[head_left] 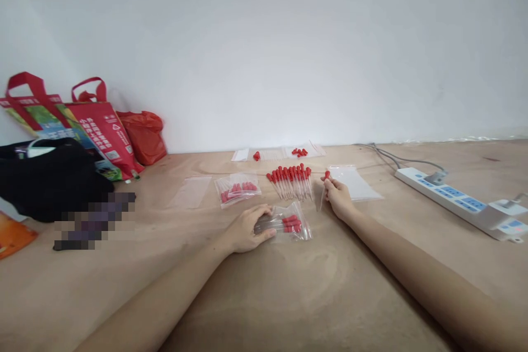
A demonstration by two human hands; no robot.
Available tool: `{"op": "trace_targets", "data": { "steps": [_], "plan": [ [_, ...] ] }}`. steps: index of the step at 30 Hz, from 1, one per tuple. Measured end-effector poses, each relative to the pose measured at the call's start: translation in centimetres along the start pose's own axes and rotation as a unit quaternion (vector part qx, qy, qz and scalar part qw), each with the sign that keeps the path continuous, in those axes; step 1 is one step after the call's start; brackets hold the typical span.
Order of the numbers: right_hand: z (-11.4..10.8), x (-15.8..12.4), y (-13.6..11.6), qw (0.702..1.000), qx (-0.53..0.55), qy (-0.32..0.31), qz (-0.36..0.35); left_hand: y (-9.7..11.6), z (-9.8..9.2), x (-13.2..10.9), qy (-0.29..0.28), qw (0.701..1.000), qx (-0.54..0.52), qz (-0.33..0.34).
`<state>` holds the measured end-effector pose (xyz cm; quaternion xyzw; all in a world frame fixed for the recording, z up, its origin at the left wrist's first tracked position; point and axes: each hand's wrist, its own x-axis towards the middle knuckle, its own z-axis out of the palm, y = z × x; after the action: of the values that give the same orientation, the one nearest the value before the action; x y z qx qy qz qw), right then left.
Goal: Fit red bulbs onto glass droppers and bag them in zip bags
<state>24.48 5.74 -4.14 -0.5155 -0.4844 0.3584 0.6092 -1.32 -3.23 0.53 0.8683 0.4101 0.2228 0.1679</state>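
Observation:
My left hand [251,229] grips the closed end of a clear zip bag [306,226] lying on the table, thumb and fingers around it. Inside are a few droppers with red rubber bulbs [292,224]. On the right, my right hand [337,198] pinches a single dropper [327,175] upright, red bulb at the top and clear tube pointing down. Between and beyond my hands lies a row of several red-bulbed droppers [291,176], tubes toward me. Further left rests a filled zip bag [238,190] with several red bulbs showing.
Loose red bulbs [300,152] and clear tubes [270,155] lie near the wall. Flat bags, one on the left [190,192] and one on the right [355,183], rest on the table. A power strip [454,201] stands right; shopping bags [103,132] and a black bag [49,179] crowd the left.

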Motion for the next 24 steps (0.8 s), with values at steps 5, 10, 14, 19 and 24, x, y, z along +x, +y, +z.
{"op": "trace_targets", "data": {
  "steps": [5, 10, 14, 19, 24],
  "plan": [
    [-0.3, -1.0, -0.8, 0.984, 0.156, -0.033, 0.074, -0.1, 0.1, 0.0, -0.016, 0.999, 0.023, -0.015],
    [0.3, -1.8, -1.6, 0.981, 0.170, -0.046, 0.080, -0.3, 0.2, 0.0, -0.022, 0.999, 0.037, -0.021],
    [1.2, -3.3, -2.5, 0.981, 0.167, -0.079, 0.063, -0.5, 0.3, 0.0, -0.021, 0.999, 0.037, -0.016],
    [2.1, -4.8, -3.4, 0.975, 0.182, -0.105, 0.072, -0.5, 0.3, 0.0, -0.016, 0.999, 0.035, -0.016],
    [2.6, -5.5, -3.4, 0.964, 0.198, -0.131, 0.121, -0.5, 0.3, -0.1, -0.014, 0.999, 0.034, -0.020]
  ]
}}
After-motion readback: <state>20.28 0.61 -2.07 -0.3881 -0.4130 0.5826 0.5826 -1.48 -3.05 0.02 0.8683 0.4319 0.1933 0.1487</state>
